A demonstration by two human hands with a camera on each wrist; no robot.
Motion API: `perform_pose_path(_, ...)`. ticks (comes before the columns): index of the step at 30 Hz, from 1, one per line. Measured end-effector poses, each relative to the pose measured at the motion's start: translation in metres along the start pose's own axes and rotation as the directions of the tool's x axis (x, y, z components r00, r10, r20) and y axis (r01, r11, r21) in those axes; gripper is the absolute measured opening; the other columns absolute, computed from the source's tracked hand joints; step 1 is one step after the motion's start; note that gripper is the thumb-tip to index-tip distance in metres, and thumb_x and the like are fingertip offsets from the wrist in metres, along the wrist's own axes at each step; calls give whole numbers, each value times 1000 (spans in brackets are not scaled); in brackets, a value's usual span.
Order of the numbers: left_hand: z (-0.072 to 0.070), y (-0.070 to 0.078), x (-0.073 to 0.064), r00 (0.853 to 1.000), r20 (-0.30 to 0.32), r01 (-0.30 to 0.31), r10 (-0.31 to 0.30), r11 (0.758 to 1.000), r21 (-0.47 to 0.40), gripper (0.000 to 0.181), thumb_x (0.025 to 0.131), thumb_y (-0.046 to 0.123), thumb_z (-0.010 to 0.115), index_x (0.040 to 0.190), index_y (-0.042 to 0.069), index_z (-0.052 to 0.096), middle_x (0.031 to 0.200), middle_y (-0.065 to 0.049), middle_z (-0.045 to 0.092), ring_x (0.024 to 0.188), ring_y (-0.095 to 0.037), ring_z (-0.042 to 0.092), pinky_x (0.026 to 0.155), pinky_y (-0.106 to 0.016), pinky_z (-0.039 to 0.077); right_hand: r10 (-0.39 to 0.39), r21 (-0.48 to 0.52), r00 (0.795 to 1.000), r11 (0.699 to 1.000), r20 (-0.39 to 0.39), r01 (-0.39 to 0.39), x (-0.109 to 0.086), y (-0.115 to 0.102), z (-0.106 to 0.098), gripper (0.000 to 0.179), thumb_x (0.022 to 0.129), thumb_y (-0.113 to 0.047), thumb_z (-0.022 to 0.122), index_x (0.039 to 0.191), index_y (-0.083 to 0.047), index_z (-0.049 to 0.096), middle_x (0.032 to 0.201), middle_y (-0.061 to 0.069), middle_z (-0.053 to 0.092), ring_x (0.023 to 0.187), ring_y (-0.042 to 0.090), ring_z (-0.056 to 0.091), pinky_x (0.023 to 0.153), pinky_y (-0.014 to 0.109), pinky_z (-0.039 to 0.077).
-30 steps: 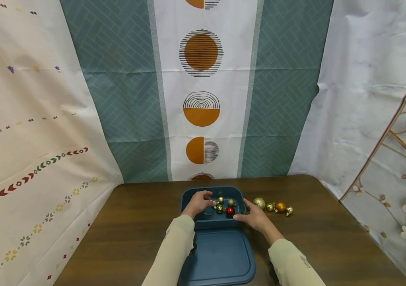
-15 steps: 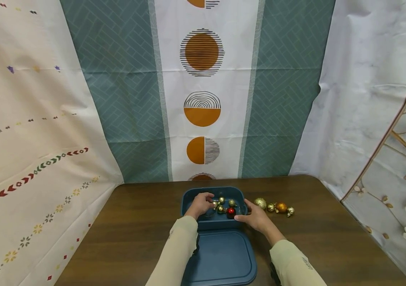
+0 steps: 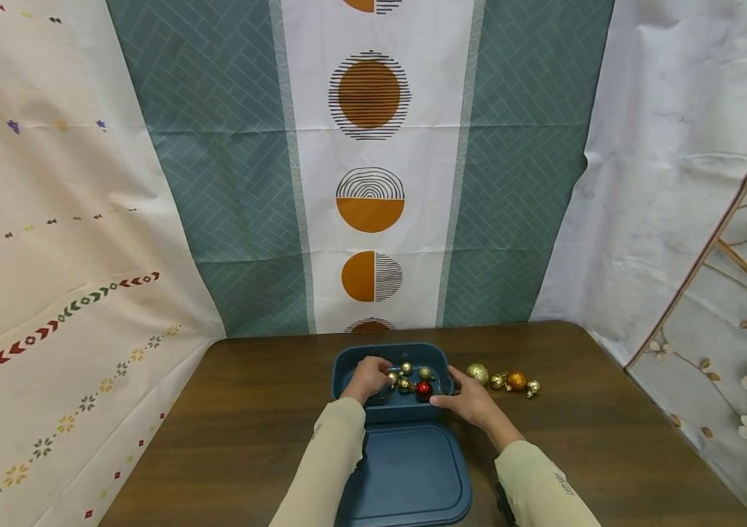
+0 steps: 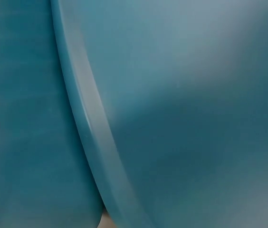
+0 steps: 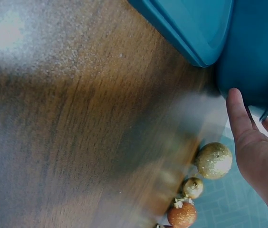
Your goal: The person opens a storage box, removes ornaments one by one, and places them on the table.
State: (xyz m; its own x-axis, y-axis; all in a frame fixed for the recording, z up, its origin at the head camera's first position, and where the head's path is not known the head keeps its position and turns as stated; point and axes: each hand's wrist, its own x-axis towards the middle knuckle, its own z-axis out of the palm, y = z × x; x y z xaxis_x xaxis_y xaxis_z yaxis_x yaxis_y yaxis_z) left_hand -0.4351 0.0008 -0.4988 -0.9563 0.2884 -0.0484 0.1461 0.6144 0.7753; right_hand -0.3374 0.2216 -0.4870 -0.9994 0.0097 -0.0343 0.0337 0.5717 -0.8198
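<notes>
A dark blue lidless plastic box [image 3: 393, 414] stands on the table with several small Christmas baubles inside. They are mostly gold, plus a red bauble [image 3: 423, 389]. My left hand [image 3: 366, 379] reaches over the left side into the box, fingers bent downward. A gold bauble [image 3: 392, 378] shows right at its fingertips; I cannot tell if they pinch it. My right hand [image 3: 468, 401] grips the box's right end, thumb on the front wall and fingers at the far side. The right wrist view shows that thumb [image 5: 237, 111] against the blue wall.
In front of the box lies its flat blue lid [image 3: 406, 476], which overlaps the box's front in the head view. To the right on the wooden table [image 3: 228, 432] are a large glittery gold bauble [image 3: 477, 374], an orange bauble [image 3: 516, 380] and smaller gold ones. Patterned cloths hang behind.
My left hand's fingers have dipped lower into the box and bent more. The right hand keeps its hold on the box's right end. The baubles on the table lie as before.
</notes>
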Motion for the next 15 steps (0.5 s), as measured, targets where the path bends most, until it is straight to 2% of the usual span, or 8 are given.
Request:
perform_pose_path(8,-2,1,-3,1000,-1,10,-10,1000,12,26,90,6,72,116,3,72,115,-13,65,109,-33,60,86,-46,53,0,2,1000,1000,3,0,0,-2,1,86,88,-25,77,154,2,29,141,33,46,127,49,47,99,59,43)
perform_pose_path(15,-10,5,-7,1000,-9,-21,22,1000,7,24,91,5,71,114,1,72,110,-12,67,101,-29,62,83,-44,54,3,-1,1000,1000,7,-3,-1,0,0,85,89,-25,76,154,2,28,142,34,45,128,49,46,99,59,43)
